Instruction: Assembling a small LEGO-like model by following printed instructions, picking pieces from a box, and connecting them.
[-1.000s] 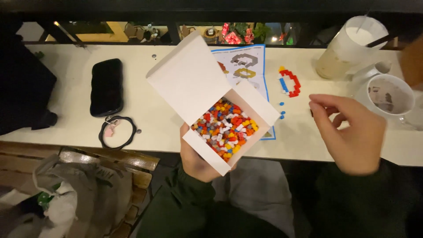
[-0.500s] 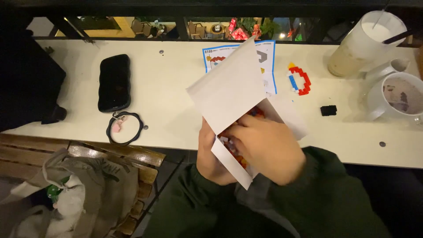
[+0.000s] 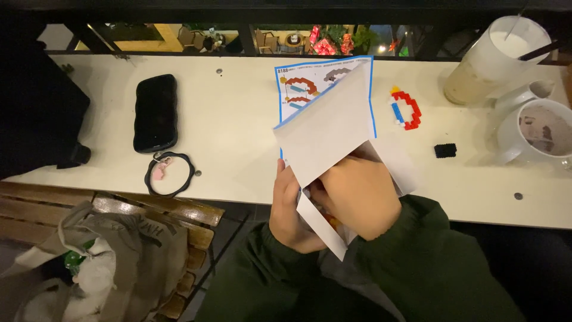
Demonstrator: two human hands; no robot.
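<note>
So I had the white cardboard box (image 3: 333,128) cradled in my left hand (image 3: 292,209), grip wrapped around its lower side, holding it just off the near edge of the white surface (image 3: 238,119) over my lap. Its lid flap stood up and covered part of the blue-bordered instruction sheet (image 3: 298,83) lying behind it. My right hand (image 3: 360,194) was stuffed down inside the box, fingers curled in there, but honestly I couldn't tell whether that grip had pinched anything since the hand hid it all. Just a sliver of orange-red bits (image 3: 330,222) showed under my wrist.

Further right on the surface sat the half-built red, blue and yellow brick ring (image 3: 406,110) and a small black brick piece (image 3: 445,150), well apart from the box. Off to the left were my black phone (image 3: 156,112) and a black hair tie (image 3: 170,174) just beside it. Top right: an iced drink cup (image 3: 497,56) near a white mug (image 3: 539,134).
</note>
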